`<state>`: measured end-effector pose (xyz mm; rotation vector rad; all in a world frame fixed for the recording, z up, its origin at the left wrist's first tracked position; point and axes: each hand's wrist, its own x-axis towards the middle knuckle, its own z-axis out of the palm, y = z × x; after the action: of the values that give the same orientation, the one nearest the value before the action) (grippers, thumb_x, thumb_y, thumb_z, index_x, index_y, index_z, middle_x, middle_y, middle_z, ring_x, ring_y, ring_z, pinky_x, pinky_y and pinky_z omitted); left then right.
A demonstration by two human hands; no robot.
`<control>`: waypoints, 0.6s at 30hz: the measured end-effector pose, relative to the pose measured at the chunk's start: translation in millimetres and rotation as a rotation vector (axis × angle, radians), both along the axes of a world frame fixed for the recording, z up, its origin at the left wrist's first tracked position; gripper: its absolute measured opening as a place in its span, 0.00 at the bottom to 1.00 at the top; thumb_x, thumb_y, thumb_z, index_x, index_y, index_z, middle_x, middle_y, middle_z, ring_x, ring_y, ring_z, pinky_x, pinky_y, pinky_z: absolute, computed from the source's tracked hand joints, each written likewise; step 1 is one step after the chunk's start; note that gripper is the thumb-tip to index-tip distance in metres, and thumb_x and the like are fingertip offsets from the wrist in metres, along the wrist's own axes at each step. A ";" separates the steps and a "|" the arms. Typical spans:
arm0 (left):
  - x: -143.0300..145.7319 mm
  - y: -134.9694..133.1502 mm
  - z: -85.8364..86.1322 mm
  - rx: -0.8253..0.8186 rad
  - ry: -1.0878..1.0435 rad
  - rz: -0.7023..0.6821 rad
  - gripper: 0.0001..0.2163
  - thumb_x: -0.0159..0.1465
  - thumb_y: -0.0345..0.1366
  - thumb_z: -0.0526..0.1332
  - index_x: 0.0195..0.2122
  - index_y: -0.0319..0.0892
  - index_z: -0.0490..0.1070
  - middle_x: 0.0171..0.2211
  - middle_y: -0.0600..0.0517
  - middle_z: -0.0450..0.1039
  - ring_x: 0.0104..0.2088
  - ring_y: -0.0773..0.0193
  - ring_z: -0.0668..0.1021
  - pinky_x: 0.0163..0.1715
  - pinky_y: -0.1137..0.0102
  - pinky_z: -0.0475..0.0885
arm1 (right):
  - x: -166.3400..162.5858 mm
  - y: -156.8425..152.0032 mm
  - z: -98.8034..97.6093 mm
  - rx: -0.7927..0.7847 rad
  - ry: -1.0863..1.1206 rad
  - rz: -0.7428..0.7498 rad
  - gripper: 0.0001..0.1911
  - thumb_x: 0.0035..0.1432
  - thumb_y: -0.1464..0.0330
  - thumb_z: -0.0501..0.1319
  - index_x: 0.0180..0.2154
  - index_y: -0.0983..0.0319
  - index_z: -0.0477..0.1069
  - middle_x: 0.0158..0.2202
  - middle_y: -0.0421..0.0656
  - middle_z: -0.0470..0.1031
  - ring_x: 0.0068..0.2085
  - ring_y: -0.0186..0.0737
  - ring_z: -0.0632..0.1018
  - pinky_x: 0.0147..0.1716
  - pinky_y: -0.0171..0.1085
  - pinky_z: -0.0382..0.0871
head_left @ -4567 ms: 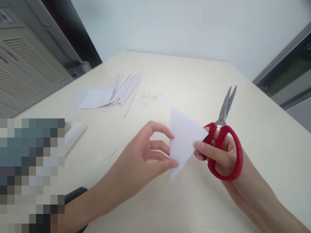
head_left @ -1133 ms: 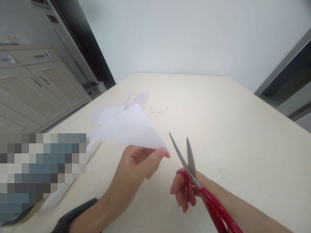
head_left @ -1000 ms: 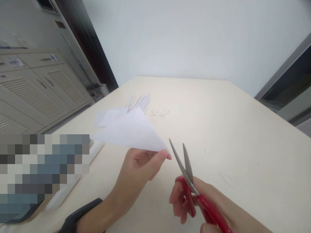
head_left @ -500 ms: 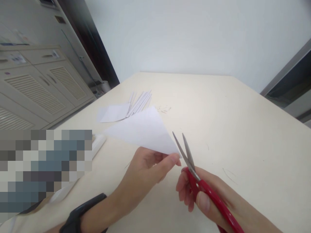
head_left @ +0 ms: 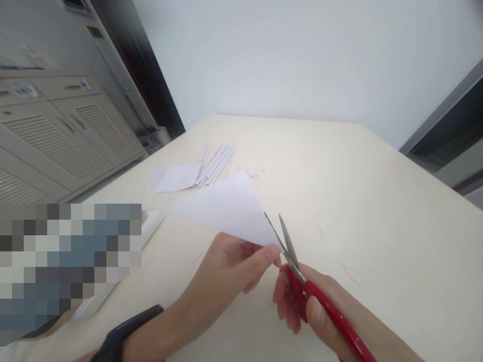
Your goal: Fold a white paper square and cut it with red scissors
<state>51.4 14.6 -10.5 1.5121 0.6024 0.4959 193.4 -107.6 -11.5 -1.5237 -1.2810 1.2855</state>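
Observation:
My left hand (head_left: pixel 232 266) pinches a folded white paper triangle (head_left: pixel 230 208) by its near corner and holds it above the cream table (head_left: pixel 358 201). My right hand (head_left: pixel 313 311) grips red-handled scissors (head_left: pixel 302 281). Their blades stand slightly apart, and the paper's right edge sits between them, close to my left thumb. A dark band is on my left wrist (head_left: pixel 124 334).
Several thin white paper strips (head_left: pixel 217 158) and a flat white sheet (head_left: pixel 175 177) lie at the table's far left, with tiny paper scraps (head_left: pixel 254 172) beside them. A white flat object (head_left: pixel 151 223) pokes out from a blurred patch at the left. Louvred cabinets (head_left: pixel 56 146) stand beyond the table.
The scissors have moved left onto the paper's right edge, where before they stood apart from it. Earlier the triangle was held upright in both hands; it now lies nearly flat.

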 end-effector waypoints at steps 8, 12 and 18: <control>0.2 -2.8 -1.0 0.026 0.036 0.017 0.10 0.62 0.35 0.58 0.23 0.42 0.72 0.14 0.61 0.60 0.16 0.73 0.61 0.16 0.78 0.57 | -0.1 -0.9 5.8 -0.047 0.004 0.000 0.20 0.60 0.50 0.58 0.35 0.61 0.70 0.33 0.45 0.75 0.33 0.42 0.75 0.35 0.39 0.70; 1.2 -2.4 -0.5 0.022 0.031 0.028 0.10 0.62 0.34 0.58 0.23 0.42 0.72 0.14 0.61 0.60 0.16 0.74 0.61 0.16 0.79 0.57 | 3.0 -3.1 4.2 -0.049 -0.041 0.023 0.14 0.62 0.56 0.58 0.36 0.60 0.70 0.33 0.44 0.76 0.33 0.43 0.76 0.37 0.40 0.71; 1.8 -1.7 -2.9 0.014 0.022 0.008 0.11 0.62 0.34 0.58 0.23 0.42 0.73 0.15 0.61 0.62 0.16 0.74 0.61 0.16 0.79 0.57 | 3.4 -2.1 6.0 -0.039 -0.085 0.014 0.07 0.61 0.63 0.60 0.38 0.59 0.71 0.34 0.44 0.76 0.33 0.43 0.76 0.37 0.40 0.71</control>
<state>53.2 12.9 -13.4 1.5311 0.6235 0.4907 196.8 -109.7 -5.5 -1.6143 -1.3295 1.2739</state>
